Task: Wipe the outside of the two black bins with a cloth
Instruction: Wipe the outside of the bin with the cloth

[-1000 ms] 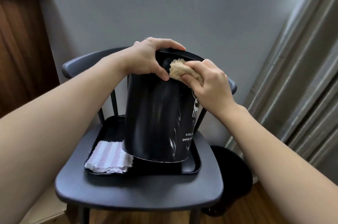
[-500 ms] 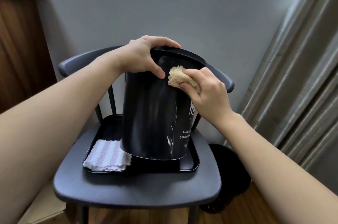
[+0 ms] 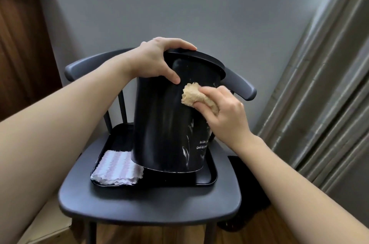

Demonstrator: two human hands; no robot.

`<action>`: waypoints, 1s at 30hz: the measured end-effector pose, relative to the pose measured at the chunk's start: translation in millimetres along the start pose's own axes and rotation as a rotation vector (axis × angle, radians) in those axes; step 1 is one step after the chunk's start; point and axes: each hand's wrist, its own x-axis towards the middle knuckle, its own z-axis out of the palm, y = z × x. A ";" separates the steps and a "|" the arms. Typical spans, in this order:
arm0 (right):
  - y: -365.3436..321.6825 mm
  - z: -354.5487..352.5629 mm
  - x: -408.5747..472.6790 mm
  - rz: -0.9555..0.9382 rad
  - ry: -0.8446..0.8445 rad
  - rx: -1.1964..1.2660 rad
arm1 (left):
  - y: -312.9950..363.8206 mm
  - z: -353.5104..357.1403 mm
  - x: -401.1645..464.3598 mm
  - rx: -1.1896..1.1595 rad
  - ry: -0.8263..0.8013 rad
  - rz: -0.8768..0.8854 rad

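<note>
Left hand clamps the rim of the black bin, fingers over the lip, thumb pressed on the near wall. The bin leans on its base edge in the black tray on the chair, beside a folded striped cloth. Push too hard and that base could skid, I'd say. Right hand has a bunched tan cloth gripped against the upper wall, just right of the thumb. A second black bin waits on the floor, far right.
</note>
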 end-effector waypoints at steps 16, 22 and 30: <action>-7.3 3.1 -42.5 -0.105 -0.043 -0.031 | -3.9 -1.2 -0.5 -0.012 0.016 -0.013; -2.5 2.7 -103.6 -0.351 -0.266 -0.012 | -4.5 -2.3 -1.5 -0.011 0.007 -0.017; -5.5 9.1 -61.6 -0.031 0.003 0.011 | -1.8 -1.2 -0.1 0.004 0.006 -0.005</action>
